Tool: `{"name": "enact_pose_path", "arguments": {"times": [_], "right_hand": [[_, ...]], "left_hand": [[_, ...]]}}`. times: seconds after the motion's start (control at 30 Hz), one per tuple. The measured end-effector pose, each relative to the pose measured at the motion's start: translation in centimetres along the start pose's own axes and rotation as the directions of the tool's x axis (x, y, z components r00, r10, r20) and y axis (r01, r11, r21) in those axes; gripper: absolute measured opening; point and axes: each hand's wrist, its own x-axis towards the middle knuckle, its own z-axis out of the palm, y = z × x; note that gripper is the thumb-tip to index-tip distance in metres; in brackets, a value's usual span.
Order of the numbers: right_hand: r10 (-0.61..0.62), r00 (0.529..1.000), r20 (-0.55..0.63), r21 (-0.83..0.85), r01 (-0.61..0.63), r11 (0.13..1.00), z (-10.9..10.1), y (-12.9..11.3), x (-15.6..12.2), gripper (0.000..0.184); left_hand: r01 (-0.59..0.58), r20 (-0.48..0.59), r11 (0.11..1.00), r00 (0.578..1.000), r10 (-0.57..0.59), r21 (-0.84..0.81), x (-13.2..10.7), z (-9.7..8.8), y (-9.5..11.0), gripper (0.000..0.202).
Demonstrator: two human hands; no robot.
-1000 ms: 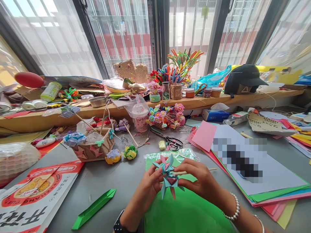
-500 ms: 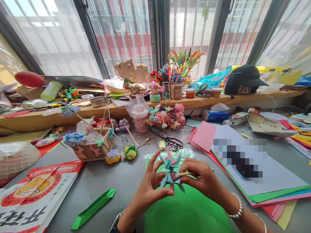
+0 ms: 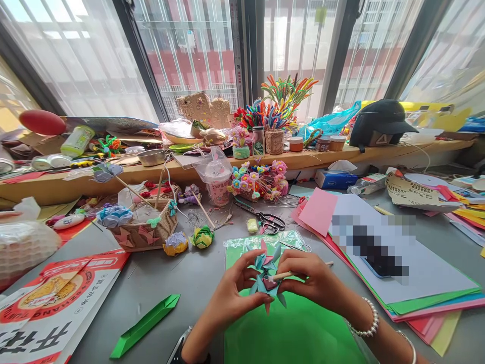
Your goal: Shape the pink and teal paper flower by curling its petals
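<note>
Both my hands hold a small folded paper flower (image 3: 266,270) in blue and pink over a green sheet of paper (image 3: 291,328) on the grey table. My left hand (image 3: 232,296) pinches its lower petals with thumb and fingers curled. My right hand (image 3: 312,283) grips the flower from the right and also holds a thin wooden stick (image 3: 299,273) across its fingers. A beaded bracelet sits on my right wrist.
Scissors (image 3: 267,220) lie just beyond the flower. A folded green paper strip (image 3: 146,325) rests at the front left. Stacked coloured paper (image 3: 401,273) with a phone lies to the right. A basket of paper flowers (image 3: 142,227) stands at the left, with clutter along the window ledge.
My left fingers, spread wide half a second ago, have curled back around the flower. The flower has turned slightly in my hands.
</note>
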Motion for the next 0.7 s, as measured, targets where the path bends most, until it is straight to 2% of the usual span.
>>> {"name": "enact_pose_path", "arguments": {"times": [0.3,0.7], "right_hand": [[-0.03,0.999,-0.028,0.007,0.03,1.0,0.45,-0.09,0.07,0.022],[-0.023,0.999,-0.049,0.044,0.025,0.999,0.22,0.03,0.05,0.019]], "left_hand": [[0.0,0.004,0.981,1.0,-0.001,0.192,-0.16,0.0,0.58,0.051],[-0.098,-0.043,0.992,0.994,0.102,0.075,-0.2,0.02,0.37,0.045]]}}
